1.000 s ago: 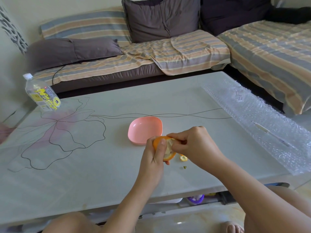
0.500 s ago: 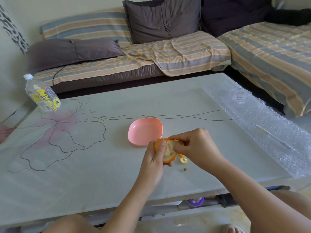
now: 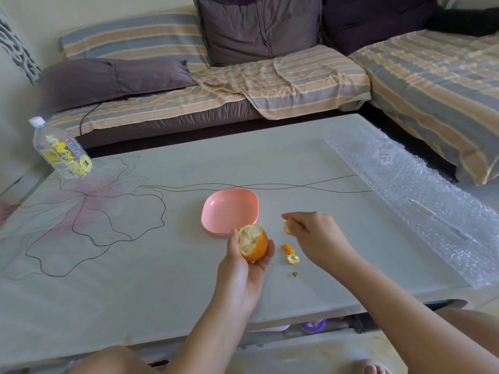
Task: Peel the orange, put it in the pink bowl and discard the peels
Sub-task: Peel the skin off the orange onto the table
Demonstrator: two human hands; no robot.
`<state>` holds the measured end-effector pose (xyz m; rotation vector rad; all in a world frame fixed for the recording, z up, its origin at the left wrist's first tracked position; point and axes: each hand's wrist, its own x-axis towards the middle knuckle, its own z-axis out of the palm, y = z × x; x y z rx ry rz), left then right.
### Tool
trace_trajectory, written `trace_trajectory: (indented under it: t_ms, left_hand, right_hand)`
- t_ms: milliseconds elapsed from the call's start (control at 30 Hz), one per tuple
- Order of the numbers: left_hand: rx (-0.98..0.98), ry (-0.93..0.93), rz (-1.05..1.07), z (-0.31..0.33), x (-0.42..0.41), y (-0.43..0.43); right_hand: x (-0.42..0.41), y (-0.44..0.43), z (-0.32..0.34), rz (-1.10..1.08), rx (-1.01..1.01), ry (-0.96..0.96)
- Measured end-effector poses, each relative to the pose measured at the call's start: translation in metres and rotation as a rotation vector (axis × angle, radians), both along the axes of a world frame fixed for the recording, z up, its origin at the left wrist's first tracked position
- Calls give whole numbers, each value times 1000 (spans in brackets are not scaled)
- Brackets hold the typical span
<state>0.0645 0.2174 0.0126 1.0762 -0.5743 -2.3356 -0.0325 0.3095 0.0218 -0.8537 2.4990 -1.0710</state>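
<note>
My left hand [image 3: 244, 268] cups the orange [image 3: 253, 242], whose top is stripped to pale pith while the lower part keeps its orange skin. My right hand [image 3: 314, 234] has come away to the right and pinches a small torn piece of peel [image 3: 287, 227] above the table. The pink bowl [image 3: 229, 211] sits empty just behind the orange. Two small peel scraps [image 3: 290, 253] and a green stem bit [image 3: 295, 274] lie on the table between my hands.
A plastic water bottle [image 3: 60, 151] stands at the table's far left corner. A long sheet of bubble wrap [image 3: 421, 195] covers the right side of the pale table [image 3: 135, 279]. A striped sofa with dark cushions runs behind and to the right.
My right hand has pulled a piece of peel off the orange and moved right, away from it. The left hand has turned the orange so its peeled top shows.
</note>
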Motion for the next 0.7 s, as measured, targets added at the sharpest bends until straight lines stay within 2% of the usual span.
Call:
trace_trajectory:
  t_ms: [100,200,267,433,500,600,700]
  left_hand:
    - [6,-45,-42,-6,0,-1]
    - [1,-10,-77,-8,1,-2]
    - [-9,69,-133,-7,2,-2]
    - [-141,197,-259,-2,3,3]
    - [-276,140,-326,-2,4,3]
    - [-622,-50,-429,-8,6,3]
    - [-818,-198,-391,-11,7,7]
  right_hand:
    - [0,0,-5,46,95,148]
    - [1,0,-1,52,-43,36]
    - [6,0,3,113,-60,-46]
    - [9,5,6,232,-100,50]
    - [8,7,7,293,-127,118]
    - [9,10,6,326,-111,189]
    - [13,9,5,341,-78,217]
